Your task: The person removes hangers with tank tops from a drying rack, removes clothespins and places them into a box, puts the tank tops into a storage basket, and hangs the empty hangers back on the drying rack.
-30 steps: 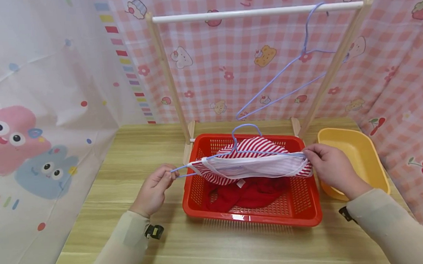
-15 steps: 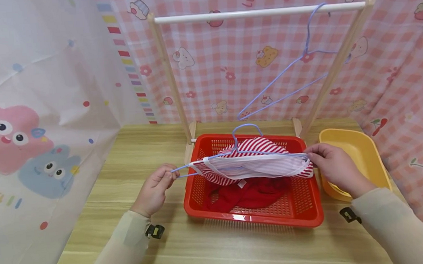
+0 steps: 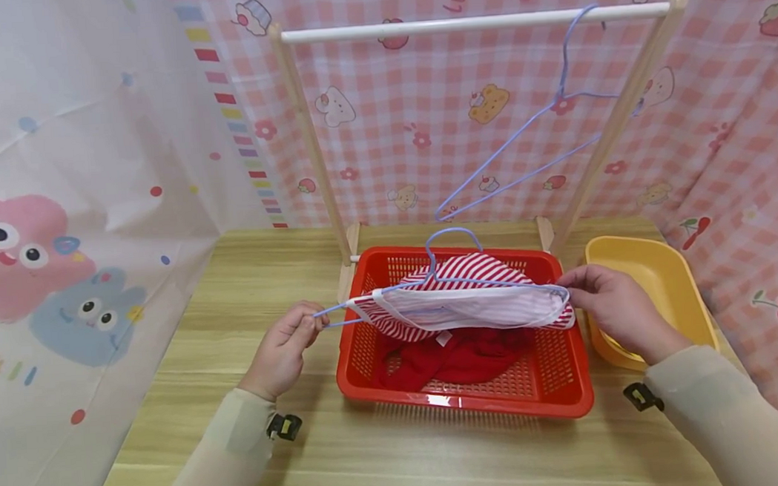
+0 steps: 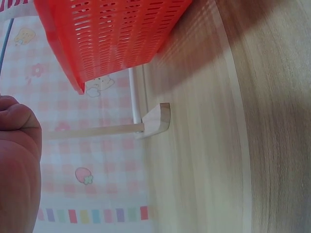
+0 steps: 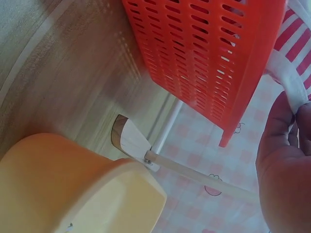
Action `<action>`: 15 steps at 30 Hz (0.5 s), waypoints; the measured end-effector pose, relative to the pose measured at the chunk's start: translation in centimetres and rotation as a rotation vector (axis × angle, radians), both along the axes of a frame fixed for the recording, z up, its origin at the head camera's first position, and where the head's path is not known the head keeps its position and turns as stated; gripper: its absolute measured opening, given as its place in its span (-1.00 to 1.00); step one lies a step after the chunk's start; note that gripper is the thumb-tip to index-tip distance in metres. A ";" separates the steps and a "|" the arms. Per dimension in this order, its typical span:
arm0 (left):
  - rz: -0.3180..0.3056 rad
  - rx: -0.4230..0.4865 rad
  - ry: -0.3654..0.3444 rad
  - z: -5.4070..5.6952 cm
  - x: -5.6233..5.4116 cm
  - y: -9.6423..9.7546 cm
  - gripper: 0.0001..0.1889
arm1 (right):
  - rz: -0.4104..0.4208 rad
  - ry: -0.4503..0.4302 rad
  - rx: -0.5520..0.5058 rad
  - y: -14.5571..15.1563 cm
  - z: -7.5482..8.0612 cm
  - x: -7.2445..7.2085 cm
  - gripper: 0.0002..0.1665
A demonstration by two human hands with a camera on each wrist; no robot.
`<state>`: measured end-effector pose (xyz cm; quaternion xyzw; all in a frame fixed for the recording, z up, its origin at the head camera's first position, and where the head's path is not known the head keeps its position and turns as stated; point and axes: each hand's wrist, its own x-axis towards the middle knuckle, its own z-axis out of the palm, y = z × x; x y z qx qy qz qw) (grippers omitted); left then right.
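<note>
A light-blue hanger (image 3: 451, 229) is held level above the red basket, its hook pointing away. My left hand (image 3: 282, 350) pinches its bare left end, which sticks out of a red-and-white striped top (image 3: 473, 308) with white trim. The top hangs around the hanger, its white-edged opening facing me. At the right, my right hand (image 3: 617, 314) pinches the top's edge; the right wrist view shows the white trim (image 5: 290, 80) between thumb and fingers. The hanger's right tip is near those fingers and partly hidden. In the left wrist view my left hand (image 4: 19, 160) shows only in part.
Below, the red plastic basket (image 3: 466, 408) holds a red cloth (image 3: 470, 364). Behind it stands a wooden rack with a white rail (image 3: 416, 28), from which another blue hanger (image 3: 500, 149) hangs at the right. A yellow tub (image 3: 673, 292) sits right of the basket on the wooden table (image 3: 403, 472).
My right fingers have shifted slightly at the striped top's right edge, and its white trim there sits a little differently. My left hand and the hanger stay nearly still.
</note>
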<state>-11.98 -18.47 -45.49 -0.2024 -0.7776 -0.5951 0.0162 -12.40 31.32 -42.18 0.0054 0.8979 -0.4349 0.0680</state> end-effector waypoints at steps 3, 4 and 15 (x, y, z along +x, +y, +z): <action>0.001 0.001 0.002 0.1 0.0 0.0 -0.72 | -0.002 0.001 0.001 -0.1 -0.1 0.0 -0.67; 0.001 0.002 0.002 0.1 0.0 0.0 -0.72 | -0.003 -0.003 0.001 -0.1 -0.1 0.0 -0.66; 0.021 -0.004 -0.011 0.2 0.0 0.1 -0.69 | -0.016 -0.003 0.062 -0.2 -0.1 0.1 -0.68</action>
